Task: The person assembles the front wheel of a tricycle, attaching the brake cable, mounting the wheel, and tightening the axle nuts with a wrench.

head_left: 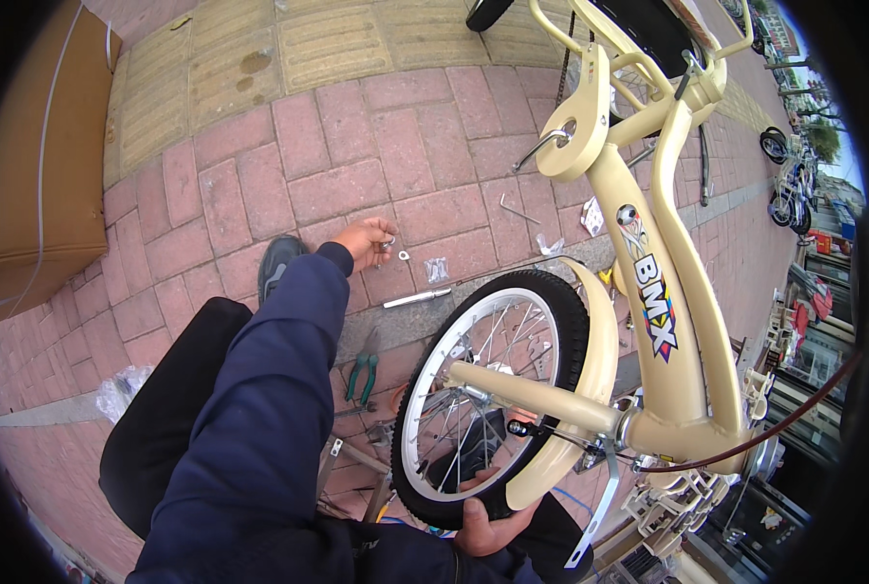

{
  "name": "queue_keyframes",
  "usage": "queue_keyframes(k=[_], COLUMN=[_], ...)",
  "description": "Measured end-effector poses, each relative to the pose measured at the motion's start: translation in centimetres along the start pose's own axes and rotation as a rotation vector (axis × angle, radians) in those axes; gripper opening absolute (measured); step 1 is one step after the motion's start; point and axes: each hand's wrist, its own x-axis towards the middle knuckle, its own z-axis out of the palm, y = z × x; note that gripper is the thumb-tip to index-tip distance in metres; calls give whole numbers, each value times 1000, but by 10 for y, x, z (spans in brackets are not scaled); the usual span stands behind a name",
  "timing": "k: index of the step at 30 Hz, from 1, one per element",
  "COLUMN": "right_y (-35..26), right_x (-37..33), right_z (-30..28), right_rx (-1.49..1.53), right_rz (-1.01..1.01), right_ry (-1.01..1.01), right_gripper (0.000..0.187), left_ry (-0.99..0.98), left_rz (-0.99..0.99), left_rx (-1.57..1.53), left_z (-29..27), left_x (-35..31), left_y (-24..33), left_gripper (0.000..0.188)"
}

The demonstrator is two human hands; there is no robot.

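At six o'clock from view centre, the right hand [488, 530] has its fingers clamped on the lower edge of the wheel [573, 323], itself at five o'clock. Green-handled pliers [361, 377]: seven o'clock. Left hand [366, 241]: ten o'clock, fingertips together on a small metal part [388, 243]. Cream bicycle frame [639, 253]: three o'clock.

2 hnds [361, 243] [493, 532], 1 crm bike [641, 282]

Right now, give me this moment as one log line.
Left hand: pinching small metal part | right hand: gripping tire | green-handled pliers: on paving
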Motion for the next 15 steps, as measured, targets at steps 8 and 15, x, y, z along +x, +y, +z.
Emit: queue_keyframes(k=[8,15], right_y=[0,1], right_x=[1,0], right_z=[0,1], right_rx=[-16,-12], right_rz=[-6,-11], right_ry=[-9,11], right_gripper=[96,97], left_ry=[289,372], left_rz=[391,460], left_rx=[1323,1663], left_z=[27,42], left_x=[17,20], left_y=[-22,-40], left_gripper=[18,19])
